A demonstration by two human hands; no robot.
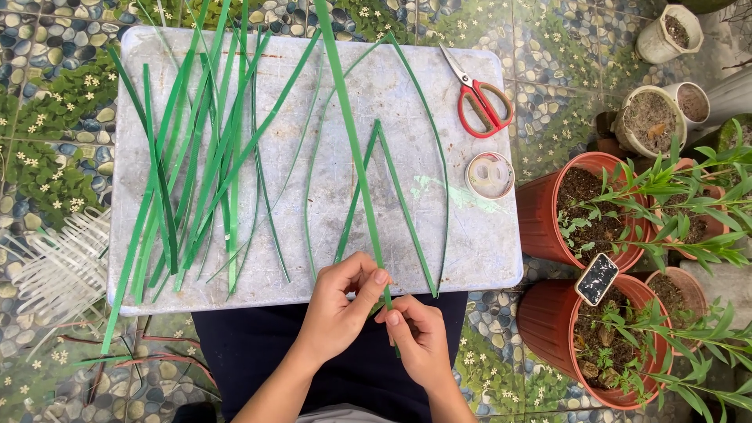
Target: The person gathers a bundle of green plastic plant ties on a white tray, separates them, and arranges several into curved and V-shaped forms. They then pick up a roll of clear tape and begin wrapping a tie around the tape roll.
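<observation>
My left hand (338, 311) and my right hand (417, 334) meet at the near edge of a grey board (478, 243). Both pinch the lower end of one long green leaf strip (348, 125), which runs up and away across the board past its far edge. A folded green strip (392, 184) shaped like an upside-down V lies just beyond my fingers. A thin curved strip (439, 149) arcs to its right. Several more green strips (196, 157) lie piled on the board's left half.
Red-handled scissors (482, 100) and a roll of clear tape (489, 175) lie on the board's right side. Terracotta plant pots (548, 211) and white pots (650, 117) stand to the right. A white woven piece (63, 266) lies on the patterned tile floor at left.
</observation>
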